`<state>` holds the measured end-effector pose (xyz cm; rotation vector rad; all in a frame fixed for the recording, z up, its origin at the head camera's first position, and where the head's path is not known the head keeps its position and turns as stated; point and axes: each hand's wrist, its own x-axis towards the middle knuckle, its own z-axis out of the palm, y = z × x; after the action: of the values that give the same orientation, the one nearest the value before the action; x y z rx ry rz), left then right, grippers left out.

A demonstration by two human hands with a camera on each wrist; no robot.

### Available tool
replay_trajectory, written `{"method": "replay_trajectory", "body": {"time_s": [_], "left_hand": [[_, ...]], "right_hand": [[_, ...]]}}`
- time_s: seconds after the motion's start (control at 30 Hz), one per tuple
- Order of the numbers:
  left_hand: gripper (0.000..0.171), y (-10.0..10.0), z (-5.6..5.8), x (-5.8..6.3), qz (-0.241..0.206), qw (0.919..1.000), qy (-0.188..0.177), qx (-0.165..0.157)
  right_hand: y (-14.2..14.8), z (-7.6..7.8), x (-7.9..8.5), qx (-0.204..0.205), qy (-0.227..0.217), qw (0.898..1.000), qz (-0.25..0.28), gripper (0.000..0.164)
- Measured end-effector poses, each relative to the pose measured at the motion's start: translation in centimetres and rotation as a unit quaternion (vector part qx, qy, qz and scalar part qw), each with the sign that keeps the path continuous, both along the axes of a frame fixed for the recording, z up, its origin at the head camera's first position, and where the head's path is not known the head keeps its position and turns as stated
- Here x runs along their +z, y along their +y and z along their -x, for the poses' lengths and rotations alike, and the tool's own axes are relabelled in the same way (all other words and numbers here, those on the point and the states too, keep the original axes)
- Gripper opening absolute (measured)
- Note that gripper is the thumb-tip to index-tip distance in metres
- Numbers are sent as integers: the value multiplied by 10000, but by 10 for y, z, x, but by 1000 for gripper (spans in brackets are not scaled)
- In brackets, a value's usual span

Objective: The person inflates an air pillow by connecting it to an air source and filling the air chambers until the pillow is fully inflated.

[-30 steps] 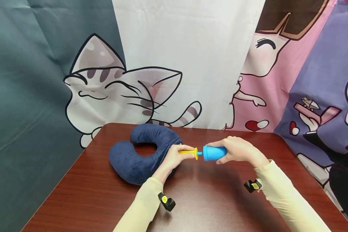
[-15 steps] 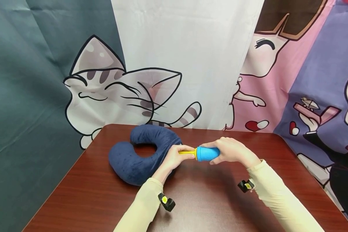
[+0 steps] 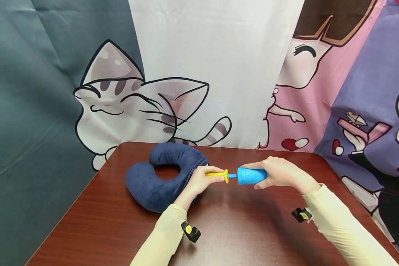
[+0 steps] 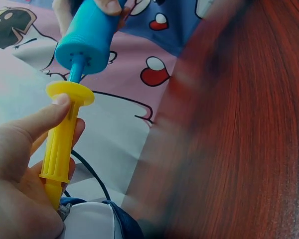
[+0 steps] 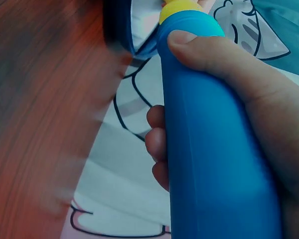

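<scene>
A hand air pump stretches between my two hands above the table. My left hand (image 3: pixel 199 180) holds its ribbed yellow end (image 4: pixel 60 142), thumb on one side near the round flange and fingers behind. The blue barrel (image 3: pixel 251 176) is gripped by my right hand (image 3: pixel 279 173), whose thumb and fingers wrap round it in the right wrist view. A short length of blue rod (image 4: pixel 76 68) shows between flange and barrel. Close to my left hand lies a navy U-shaped neck pillow (image 3: pixel 139 184). Whether the pump's yellow tip touches the pillow, I cannot tell.
The brown wooden table (image 3: pixel 96 221) carries the pillow on its left half. Behind it hangs a printed cloth (image 3: pixel 239 74) with cartoon figures, close to the far edge. A zipper pull (image 4: pixel 64 213) and white pillow panel (image 4: pixel 89 221) show below my left hand.
My right hand pushed the blue barrel left until it met the yellow flange, then drew it right again, baring the rod. My left hand and the pillow stayed nearly still.
</scene>
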<state>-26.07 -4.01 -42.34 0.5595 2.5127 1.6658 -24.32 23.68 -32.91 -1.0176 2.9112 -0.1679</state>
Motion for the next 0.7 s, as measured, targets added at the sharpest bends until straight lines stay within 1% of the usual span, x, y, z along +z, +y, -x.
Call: {"method": "replay_trajectory", "body": {"time_s": [0.3,0.43,0.7], "left_hand": [[28,0,0,0,61,9999,79,22],[28,0,0,-1,62,10000,71,15],[27,1,0,-2,82,9999,78,0]], "right_hand": [[27,-6,6,-206,-54,9998,14,70],[40,-11,9,-187,-11,9998,28,70],[63,-20,17,-129,346,9993,27,69]]}}
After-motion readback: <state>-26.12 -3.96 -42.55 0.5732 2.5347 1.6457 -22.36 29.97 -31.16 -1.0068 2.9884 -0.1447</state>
